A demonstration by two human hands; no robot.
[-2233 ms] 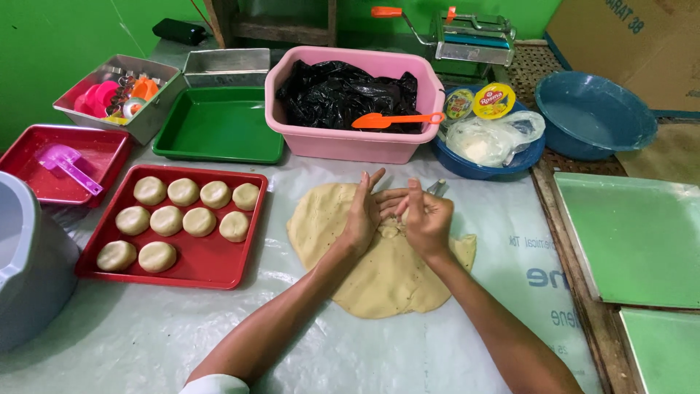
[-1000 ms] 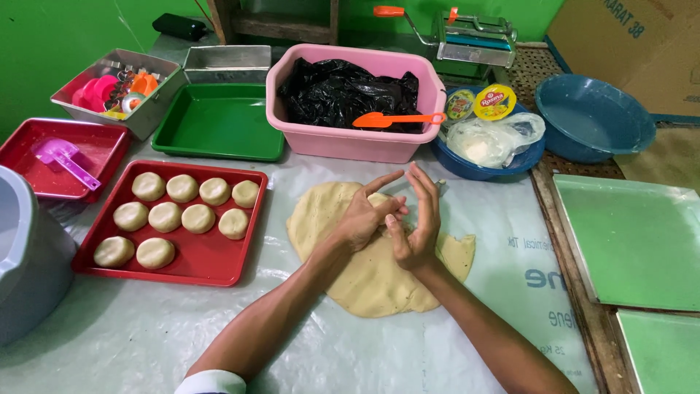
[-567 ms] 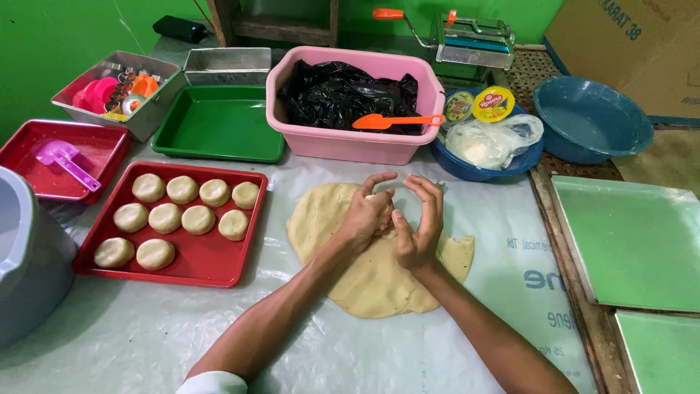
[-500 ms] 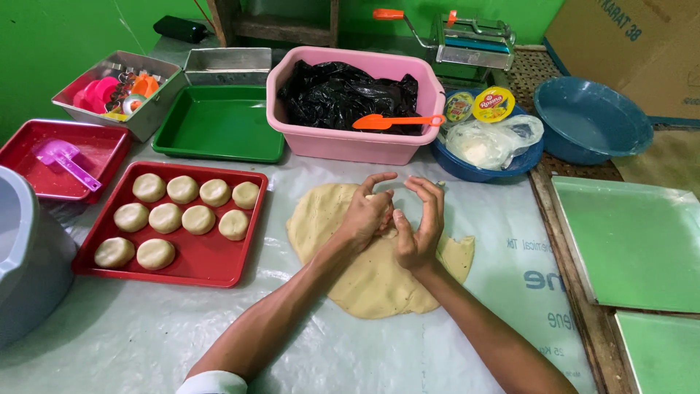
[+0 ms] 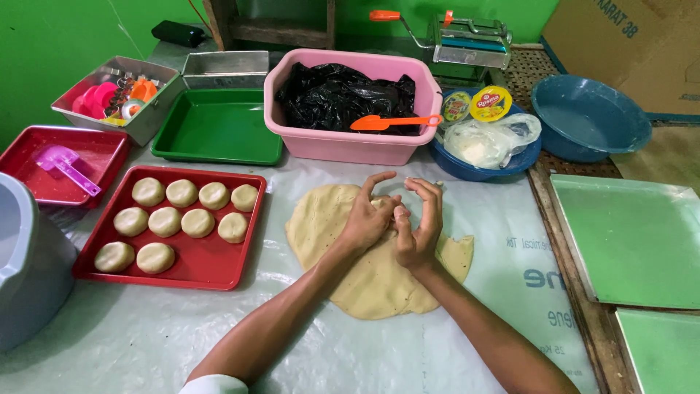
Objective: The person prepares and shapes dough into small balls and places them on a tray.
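Note:
A flat sheet of pale dough (image 5: 364,277) lies on the plastic-covered table. Over its far edge, my left hand (image 5: 368,219) and my right hand (image 5: 419,222) are cupped together around a small lump of dough (image 5: 385,203). Most of the lump is hidden between the fingers. To the left, a red tray (image 5: 211,264) holds several round, flattened dough pieces (image 5: 182,213).
A pink tub (image 5: 350,146) with a black bag and an orange scraper (image 5: 394,122) stands behind the dough. A green tray (image 5: 219,131), a second red tray with a pink scoop (image 5: 62,164), blue bowls (image 5: 587,117), metal baking sheets (image 5: 627,241) and a grey container (image 5: 29,270) surround the work area.
My hands lifted off the dough sheet and closed together around a small lump. The fingers keep shifting around it; nothing else has moved.

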